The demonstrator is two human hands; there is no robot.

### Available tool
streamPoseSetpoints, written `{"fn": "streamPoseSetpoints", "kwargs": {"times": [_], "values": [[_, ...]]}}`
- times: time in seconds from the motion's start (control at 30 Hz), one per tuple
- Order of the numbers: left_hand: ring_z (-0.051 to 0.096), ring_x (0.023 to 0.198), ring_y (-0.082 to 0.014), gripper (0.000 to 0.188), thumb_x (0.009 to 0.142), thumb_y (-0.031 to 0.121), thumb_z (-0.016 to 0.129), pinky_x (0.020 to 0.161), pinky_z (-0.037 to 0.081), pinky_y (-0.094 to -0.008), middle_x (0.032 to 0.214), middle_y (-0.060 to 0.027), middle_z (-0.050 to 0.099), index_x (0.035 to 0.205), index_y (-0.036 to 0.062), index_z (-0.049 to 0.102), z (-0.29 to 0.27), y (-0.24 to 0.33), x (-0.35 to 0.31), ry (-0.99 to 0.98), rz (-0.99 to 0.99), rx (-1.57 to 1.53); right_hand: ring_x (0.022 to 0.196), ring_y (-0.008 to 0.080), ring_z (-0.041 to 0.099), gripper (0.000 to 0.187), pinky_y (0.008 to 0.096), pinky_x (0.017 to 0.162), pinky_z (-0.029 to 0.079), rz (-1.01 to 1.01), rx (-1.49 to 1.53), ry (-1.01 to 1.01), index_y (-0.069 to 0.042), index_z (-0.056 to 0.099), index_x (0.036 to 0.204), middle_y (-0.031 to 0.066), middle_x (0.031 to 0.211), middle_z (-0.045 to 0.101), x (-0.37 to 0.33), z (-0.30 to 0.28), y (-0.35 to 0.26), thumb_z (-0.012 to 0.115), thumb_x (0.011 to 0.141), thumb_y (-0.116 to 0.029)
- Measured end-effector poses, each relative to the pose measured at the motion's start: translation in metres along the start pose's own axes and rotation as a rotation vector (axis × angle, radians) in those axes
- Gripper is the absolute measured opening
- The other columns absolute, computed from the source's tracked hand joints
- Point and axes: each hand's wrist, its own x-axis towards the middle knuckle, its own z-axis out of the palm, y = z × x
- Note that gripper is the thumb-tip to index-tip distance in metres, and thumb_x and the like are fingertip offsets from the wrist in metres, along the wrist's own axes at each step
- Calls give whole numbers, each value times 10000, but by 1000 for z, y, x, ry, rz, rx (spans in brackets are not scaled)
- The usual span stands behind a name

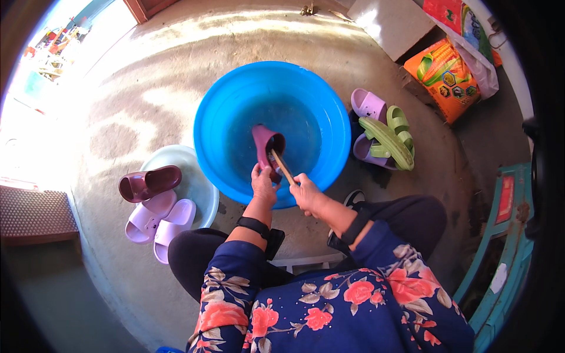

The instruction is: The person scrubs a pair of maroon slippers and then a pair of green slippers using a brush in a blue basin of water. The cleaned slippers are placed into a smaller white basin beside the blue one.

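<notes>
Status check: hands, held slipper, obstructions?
Left hand gripping maroon slipper over blue basin. Right hand holding wooden-handled tool, far end at slipper's opening. No obstruction seen.

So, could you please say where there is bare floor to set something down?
Bare concrete floor shows beyond the round blue plastic basin and left of it, down to the maroon rounded slipper. It is crowded right of the basin, with lilac and green slippers, and at its near rim, by the left hand and right hand.
</notes>
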Motion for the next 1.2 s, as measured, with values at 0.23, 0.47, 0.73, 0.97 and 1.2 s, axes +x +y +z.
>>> {"fn": "streamPoseSetpoints", "kwargs": {"times": [0.23, 0.47, 0.73, 0.97, 1.2], "values": [[424, 1042, -272, 619, 763, 204, 611, 741, 426, -518, 1180, -108, 374, 1244, 194, 223, 10, -1, -7, 98, 79, 45, 656, 289, 559, 360, 391, 470, 432, -122, -159, 31, -56, 422, 1067, 160, 823, 562, 18, 1, -2, 471, 754, -226], [475, 973, -277, 559, 819, 136, 511, 639, 488, -445, 1170, -94, 393, 1279, 212, 203, -4, 8, -1, 151, 38, 110, 862, 379, 534, 295, 401, 721, 434, -216, -374, -7, -42, 453, 981, 230, 889, 562, 12, -5, -14, 487, 734, -200], [534, 895, -252, 413, 803, 117, 520, 620, 503, -440, 1047, -82, 470, 1168, 161, 332, 2, -8, -18, 2, -49, 293, 927, 370, 521, 345, 409, 809, 413, -252, -459, 239, -88, 446, 1058, 222, 984, 549, 100, 6, 8, 487, 734, -199], [533, 899, -268, 367, 830, 178, 511, 649, 503, -435, 1057, -105, 485, 1151, 110, 348, 3, -5, -25, 35, -101, 237, 887, 397, 521, 332, 407, 772, 426, -194, -530, 259, -65, 441, 1039, 232, 948, 552, 102, 13, 9, 507, 742, -200], [549, 871, -276, 255, 842, 173, 484, 632, 502, -452, 1012, -109, 517, 1072, 104, 397, 7, -11, -19, 72, -138, 173, 920, 392, 513, 364, 415, 794, 411, -211, -586, 46, -55, 413, 1066, 247, 971, 541, 16, -21, 11, 480, 733, -184]]}}
